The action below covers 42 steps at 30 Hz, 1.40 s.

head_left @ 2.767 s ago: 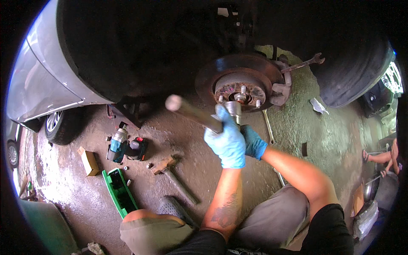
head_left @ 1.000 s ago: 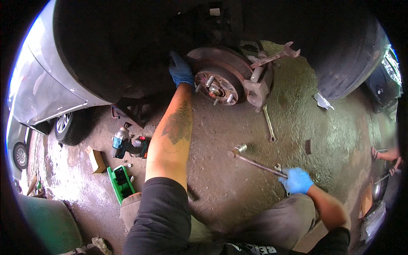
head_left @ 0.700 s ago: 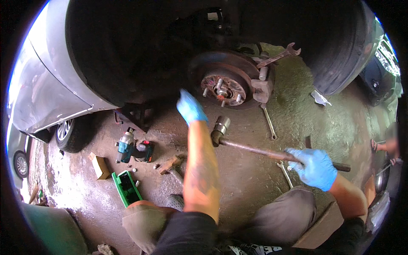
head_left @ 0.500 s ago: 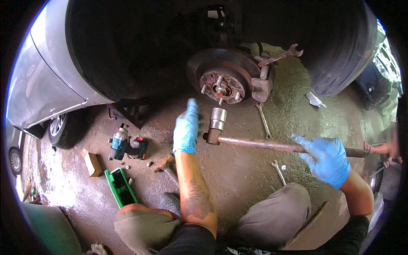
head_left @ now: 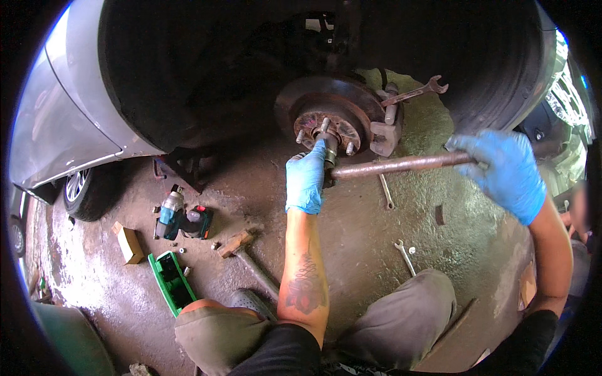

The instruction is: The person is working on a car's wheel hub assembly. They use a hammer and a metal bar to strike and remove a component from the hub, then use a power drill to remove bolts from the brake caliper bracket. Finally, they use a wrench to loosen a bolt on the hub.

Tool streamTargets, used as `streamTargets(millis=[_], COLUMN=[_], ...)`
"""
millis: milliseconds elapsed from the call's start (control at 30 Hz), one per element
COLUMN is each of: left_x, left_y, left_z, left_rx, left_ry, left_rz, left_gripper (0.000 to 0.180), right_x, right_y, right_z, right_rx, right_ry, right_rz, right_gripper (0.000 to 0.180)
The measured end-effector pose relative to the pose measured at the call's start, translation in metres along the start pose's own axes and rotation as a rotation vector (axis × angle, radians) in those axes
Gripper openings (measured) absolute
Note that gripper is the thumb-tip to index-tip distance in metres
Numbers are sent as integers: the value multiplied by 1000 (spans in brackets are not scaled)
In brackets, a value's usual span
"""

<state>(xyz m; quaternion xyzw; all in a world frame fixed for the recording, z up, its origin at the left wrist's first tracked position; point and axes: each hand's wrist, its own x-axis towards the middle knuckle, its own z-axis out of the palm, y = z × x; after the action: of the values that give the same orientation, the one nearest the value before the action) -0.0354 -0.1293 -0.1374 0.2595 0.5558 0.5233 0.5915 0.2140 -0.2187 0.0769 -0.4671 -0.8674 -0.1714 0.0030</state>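
My left hand [head_left: 305, 180], in a blue glove, is closed around the socket [head_left: 330, 153] on the head of a rusty breaker bar [head_left: 407, 165]. The socket's far end meets the middle of the wheel hub [head_left: 306, 123]; the hand hides part of it, so I cannot tell how far it sits on. Wheel studs stand out around it. My right hand [head_left: 506, 175], gloved too, grips the bar toward its right end, a little blurred. Behind the hub is the brake disc [head_left: 295, 97], with the caliper [head_left: 384, 138] at its right.
A wrench [head_left: 417, 93] juts from the caliper; two more wrenches [head_left: 387, 192] [head_left: 405, 257] lie on the floor. At left are an impact wrench [head_left: 172, 215], a small box [head_left: 129, 243], a green tray [head_left: 158, 277] and a hammer [head_left: 249, 263]. Another person's arm shows at far right.
The socket and bar have risen to the hub, and the bar now slants up to the right. My left hand, previously apart, has taken hold of the socket. My right hand has moved up and right.
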Motion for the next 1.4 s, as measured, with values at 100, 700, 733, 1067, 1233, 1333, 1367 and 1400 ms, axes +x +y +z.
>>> streamTargets(millis=[100,700,733,1067,1233,1333,1367,1400], left_x=[6,181,193,152,145,154,156,156], left_y=[-6,27,28,39,47,35,33,31], left_z=[-5,-21,-16,-3,1,-4,-3,-4], left_rx=[-130,24,62,102,-128,2,6,-26], left_ry=[-36,624,569,805,639,789,811,807], left_rz=[27,883,925,637,547,635,645,637], left_gripper=[30,53,54,55,64,67,68,68], right_x=[17,10,21,-8,-79,-81,-82,-85], right_y=[12,50,51,85,97,95,96,96], right_z=[-12,-100,-106,-40,37,64,73,86], right_rx=[-228,-319,-322,82,323,276,272,279], right_ry=[117,-892,-1037,-988,-889,-852,-870,-886], right_rz=[-125,155,179,252,228,218,213,207], right_gripper=[40,40,38,27,26,27,27,27])
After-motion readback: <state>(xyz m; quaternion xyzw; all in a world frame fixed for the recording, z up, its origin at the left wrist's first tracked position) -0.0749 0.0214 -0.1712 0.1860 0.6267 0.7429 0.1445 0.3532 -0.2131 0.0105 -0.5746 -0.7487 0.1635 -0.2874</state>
